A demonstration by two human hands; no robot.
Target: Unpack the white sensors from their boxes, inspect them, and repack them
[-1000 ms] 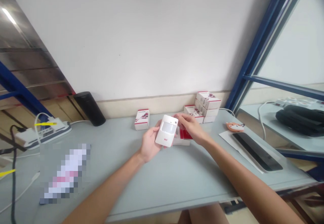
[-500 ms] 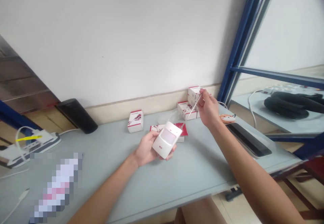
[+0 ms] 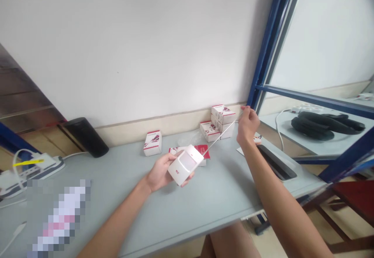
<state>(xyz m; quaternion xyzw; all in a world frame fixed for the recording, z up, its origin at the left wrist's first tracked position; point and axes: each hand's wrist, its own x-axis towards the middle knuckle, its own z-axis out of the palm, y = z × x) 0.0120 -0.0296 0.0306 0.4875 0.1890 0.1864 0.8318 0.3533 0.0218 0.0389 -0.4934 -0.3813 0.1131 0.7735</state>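
Observation:
My left hand [image 3: 159,171] is closed round a white motion sensor [image 3: 185,164], held tilted above the grey table [image 3: 204,199]. A thin metal antenna [image 3: 222,135] runs from the sensor's top up to the right. My right hand [image 3: 247,124] pinches the antenna's far end, raised near the blue post. Behind the sensor lies a red-and-white box [image 3: 202,153] flat on the table.
Small red-and-white boxes: one upright [image 3: 152,143], a stack [image 3: 219,121] by the wall. A black cylinder [image 3: 83,137] and a power strip [image 3: 29,166] stand at left. A dark phone [image 3: 276,161] lies at right. A blue rack post [image 3: 267,44] rises at right, with a black bag [image 3: 324,123] beyond.
My right hand left the sensor's top and drew the antenna out up and to the right. The left hand with the sensor dropped slightly and tilted. The view swung right.

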